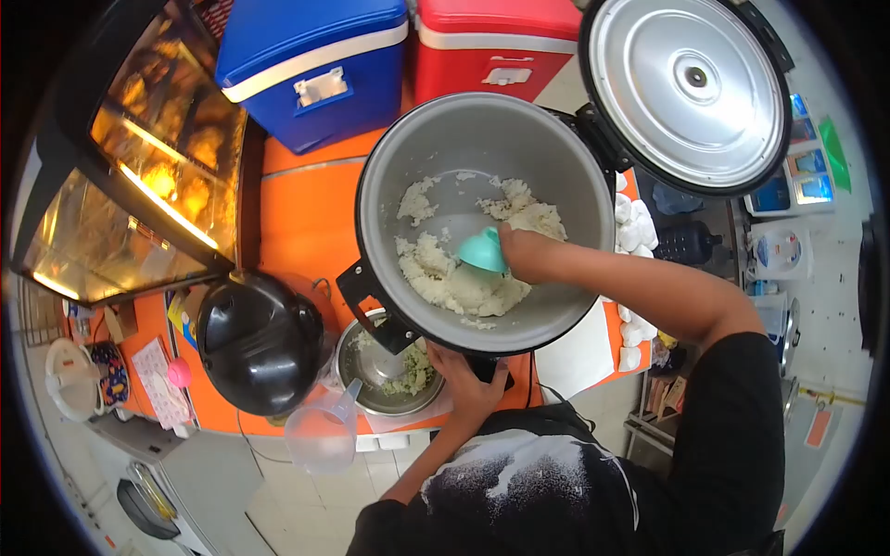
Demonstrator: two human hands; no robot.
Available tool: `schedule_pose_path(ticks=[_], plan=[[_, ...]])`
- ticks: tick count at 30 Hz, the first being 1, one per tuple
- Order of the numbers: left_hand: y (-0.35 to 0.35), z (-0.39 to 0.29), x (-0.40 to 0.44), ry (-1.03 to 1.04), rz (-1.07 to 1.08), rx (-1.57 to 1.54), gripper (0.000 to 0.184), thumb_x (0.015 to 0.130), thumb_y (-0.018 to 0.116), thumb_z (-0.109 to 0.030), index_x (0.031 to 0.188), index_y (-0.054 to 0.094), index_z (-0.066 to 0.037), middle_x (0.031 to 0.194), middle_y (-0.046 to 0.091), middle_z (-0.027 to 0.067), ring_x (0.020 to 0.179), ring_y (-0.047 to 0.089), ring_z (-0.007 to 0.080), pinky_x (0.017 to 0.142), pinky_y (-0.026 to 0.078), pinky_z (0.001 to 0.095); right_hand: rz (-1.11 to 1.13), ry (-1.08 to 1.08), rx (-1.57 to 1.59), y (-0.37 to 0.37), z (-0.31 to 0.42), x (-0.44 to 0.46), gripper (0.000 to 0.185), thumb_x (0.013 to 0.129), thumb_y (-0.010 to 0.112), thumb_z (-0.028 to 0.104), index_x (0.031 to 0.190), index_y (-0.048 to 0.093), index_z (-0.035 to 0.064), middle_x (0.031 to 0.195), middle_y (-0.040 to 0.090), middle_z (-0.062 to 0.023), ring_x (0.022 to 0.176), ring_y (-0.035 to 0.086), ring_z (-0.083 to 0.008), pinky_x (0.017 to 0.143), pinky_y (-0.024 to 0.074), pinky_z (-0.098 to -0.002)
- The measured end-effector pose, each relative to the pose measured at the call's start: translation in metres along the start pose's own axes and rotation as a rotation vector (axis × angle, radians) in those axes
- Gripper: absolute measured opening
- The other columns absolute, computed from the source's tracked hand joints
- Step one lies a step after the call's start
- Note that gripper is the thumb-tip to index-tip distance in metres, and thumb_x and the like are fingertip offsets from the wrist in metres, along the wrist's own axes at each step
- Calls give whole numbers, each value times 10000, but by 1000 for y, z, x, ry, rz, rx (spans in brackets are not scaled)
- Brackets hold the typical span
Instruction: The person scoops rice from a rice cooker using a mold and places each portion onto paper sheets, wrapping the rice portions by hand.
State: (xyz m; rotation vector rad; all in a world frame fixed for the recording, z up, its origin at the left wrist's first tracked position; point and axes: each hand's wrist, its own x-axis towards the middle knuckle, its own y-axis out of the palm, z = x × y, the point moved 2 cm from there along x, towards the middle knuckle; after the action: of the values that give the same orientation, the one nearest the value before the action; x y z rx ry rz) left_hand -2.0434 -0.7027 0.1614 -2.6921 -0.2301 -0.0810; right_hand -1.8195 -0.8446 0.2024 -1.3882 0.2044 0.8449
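Observation:
A large rice cooker (371, 199) stands with its grey pot facing me, clumps of white rice (482, 292) lying on its bottom. Inside it, my right hand (527, 252) is closed on a teal scoop (482, 250), which touches the rice. My left hand (470, 382) is at the cooker's front, thumb and fingers around the black front part; its fingertips are partly hidden below the rim. Left of that hand, a metal bowl (371, 366) holds some rice with green bits. A clear plastic measuring jug (320, 435) is at the counter edge beside the bowl.
The cooker's lid (691, 83) stands open at upper right. Behind are a blue cooler (315, 83) and a red cooler (496, 46). To the left are a lit food display case (158, 176) and a black round-lidded appliance (260, 343). White wrapped pieces (635, 227) lie at right.

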Motion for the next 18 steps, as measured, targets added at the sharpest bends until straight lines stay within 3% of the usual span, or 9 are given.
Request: schedule_pose_path(ticks=[1,3,4,6,9,10,11,14,18], plan=[[0,-1,1,-19,3,-25,1024,821,758,-252,1523,98,93,1534,146,359,1435,57,520,1173,51,591,-13,14,4,-1,2,8,429,834,560,-11,1226,449,-144,965,681,-302,868,700,-418,767,548,-461],[-1,-2,-2,-26,18,-49,1024,819,756,-236,1526,93,93,1540,141,355,1441,54,515,1177,56,584,587,-47,-182,13,13,20,255,837,531,21,1028,598,-133,909,697,-267,786,705,-377,729,550,-451],[-2,-3,-2,-7,11,-20,1012,821,750,-224,1526,98,93,1543,147,353,1439,74,514,1179,64,581,575,-43,-176,23,17,22,255,837,531,21,1028,598,-133,909,697,-267,786,705,-377,729,550,-451],[-6,-5,0,17,-13,13,1000,823,745,-211,1526,103,93,1546,153,351,1437,94,513,1181,73,579,497,-15,225,41,35,21,154,762,675,68,781,756,-62,887,741,-212,848,724,-362,755,560,-419],[-13,-6,0,9,69,90,976,828,738,-211,1523,127,99,1539,180,356,1427,134,527,1179,82,591,432,176,517,-5,87,-1,185,742,674,68,830,753,-75,826,739,-196,796,730,-341,749,561,-417],[-11,-2,-1,23,55,61,1009,844,741,-246,1537,89,89,1559,135,360,1437,114,537,1172,108,602,447,-161,220,2,89,12,214,762,628,57,846,737,-108,836,734,-208,785,731,-312,699,558,-411],[-10,1,-2,35,44,32,1044,860,744,-281,1552,51,80,1580,90,364,1447,95,547,1165,135,613,441,-170,216,1,89,8,214,762,628,57,846,737,-108,836,734,-208,785,731,-312,699,558,-411],[-11,2,-2,82,21,94,1065,857,744,-257,1567,16,62,1601,43,365,1453,106,552,1167,156,607,285,29,485,-14,83,-12,223,795,600,68,865,722,-105,848,726,-249,795,740,-297,638,550,-402],[-12,6,-6,80,18,93,1058,856,739,-222,1577,13,48,1618,34,348,1473,101,532,1177,163,578,707,3,883,-32,27,-16,269,850,583,96,1080,617,-40,695,551,-46,546,535,-148,460,418,-299]])
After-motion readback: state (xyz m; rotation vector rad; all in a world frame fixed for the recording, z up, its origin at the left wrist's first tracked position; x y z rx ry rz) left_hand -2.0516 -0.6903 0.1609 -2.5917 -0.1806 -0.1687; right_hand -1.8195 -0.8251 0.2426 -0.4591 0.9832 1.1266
